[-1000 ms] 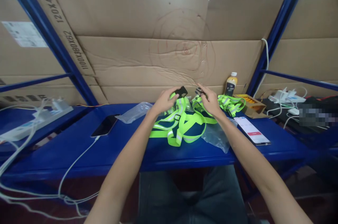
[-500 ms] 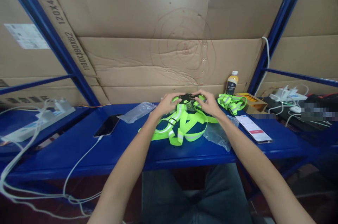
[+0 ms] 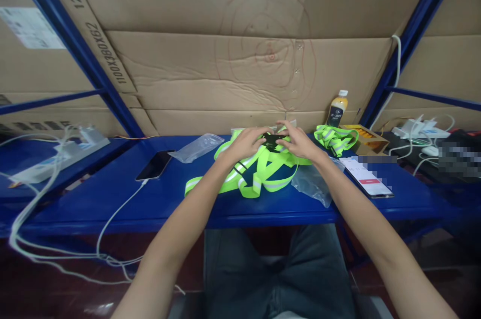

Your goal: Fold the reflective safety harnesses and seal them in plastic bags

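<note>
A tangle of neon-yellow reflective straps [image 3: 256, 183] lies at the middle of the blue table, with a black plastic buckle [image 3: 271, 141] at its back. My left hand [image 3: 248, 142] grips the buckle's left side with thumb and fingers. On its right side, my right hand [image 3: 296, 142] holds the buckle between thumb and fingers. The two hands are close together, a short way above the straps. Just right of the straps lies a clear plastic bag [image 3: 312, 184], partly beneath my right forearm.
Another clear bag [image 3: 197, 147] and a black phone [image 3: 155, 165] lie left. At right are a bundled yellow strap [image 3: 335, 139], a lit phone [image 3: 368, 177], a juice bottle [image 3: 337, 110] and an open carton [image 3: 370, 142]. Cables hang at the left of the blue table [image 3: 263, 219].
The view has tipped down slightly. The buckle now shows more fully between my hands, and a strap loop at the left reaches further out past my left forearm.
</note>
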`<state>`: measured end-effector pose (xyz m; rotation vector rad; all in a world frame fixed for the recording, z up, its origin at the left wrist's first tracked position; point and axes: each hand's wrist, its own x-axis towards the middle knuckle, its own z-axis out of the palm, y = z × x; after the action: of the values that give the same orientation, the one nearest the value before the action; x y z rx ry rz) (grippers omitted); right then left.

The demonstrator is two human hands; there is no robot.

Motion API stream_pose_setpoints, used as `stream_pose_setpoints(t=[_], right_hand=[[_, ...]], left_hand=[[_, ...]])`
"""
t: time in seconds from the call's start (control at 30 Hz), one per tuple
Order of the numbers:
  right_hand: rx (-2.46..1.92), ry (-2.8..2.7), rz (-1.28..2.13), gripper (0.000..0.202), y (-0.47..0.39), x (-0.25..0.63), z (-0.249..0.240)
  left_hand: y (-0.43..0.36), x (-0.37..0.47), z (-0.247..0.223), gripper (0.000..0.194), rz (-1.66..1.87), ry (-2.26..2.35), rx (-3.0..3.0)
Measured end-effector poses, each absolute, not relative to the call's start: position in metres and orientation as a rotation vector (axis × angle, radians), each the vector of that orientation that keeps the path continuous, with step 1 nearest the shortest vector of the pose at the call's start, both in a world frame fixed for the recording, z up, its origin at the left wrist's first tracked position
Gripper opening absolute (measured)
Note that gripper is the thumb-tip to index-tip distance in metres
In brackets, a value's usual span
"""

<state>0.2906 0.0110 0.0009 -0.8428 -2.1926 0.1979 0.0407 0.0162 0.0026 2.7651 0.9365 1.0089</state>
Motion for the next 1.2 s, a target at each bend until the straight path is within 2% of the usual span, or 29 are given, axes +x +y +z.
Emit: stream_pose_setpoints(t=[0.07,0.17,0.23,0.4,0.53,0.67,0.7,0.83,0.9,1.03,1.2], right_hand=[[-0.863,-2.187,0.175,0.056,0.011,0.292,0.003],[-0.888,-2.253,0.077,0.035,0.011,0.296,0.007],[-0.886,-2.258,-0.06,0.028,0.012,0.297,0.006],[-0.721,-2.07,-0.386,0.036,0.014,0.289,-0.002],[-0.634,-2.078,-0.374,0.034,0.01,0.283,-0.001],[-0.746,-2.084,-0.19,0.066,0.005,0.288,0.008],[-0.794,-2.072,-0.15,0.068,0.004,0.291,0.01],[-0.902,-2.127,-0.015,0.036,0.004,0.299,0.014],[-0.88,-2.092,-0.044,0.029,0.005,0.3,0.012],[-0.771,-1.998,-0.25,0.042,0.009,0.297,0.007],[-0.708,-2.128,-0.266,0.061,0.003,0.293,0.016]], left_hand=[[0.015,0.044,0.003,0.035,1.079,0.931,2.742],[0.013,0.047,0.003,0.031,1.161,0.939,2.714],[0.014,0.049,0.003,0.034,1.237,0.972,2.632],[0.025,0.052,0.001,0.05,1.384,0.866,2.034],[0.033,0.052,-0.002,0.058,1.343,0.763,1.887],[0.032,0.047,0.002,0.056,1.399,0.671,1.877],[0.031,0.045,0.004,0.054,1.405,0.651,1.895],[0.022,0.045,0.011,0.051,1.371,0.622,1.968],[0.017,0.045,0.013,0.054,1.314,0.658,1.973],[0.011,0.048,0.013,0.067,1.089,0.713,1.771],[0.014,0.053,0.013,0.07,1.245,0.606,1.587]])
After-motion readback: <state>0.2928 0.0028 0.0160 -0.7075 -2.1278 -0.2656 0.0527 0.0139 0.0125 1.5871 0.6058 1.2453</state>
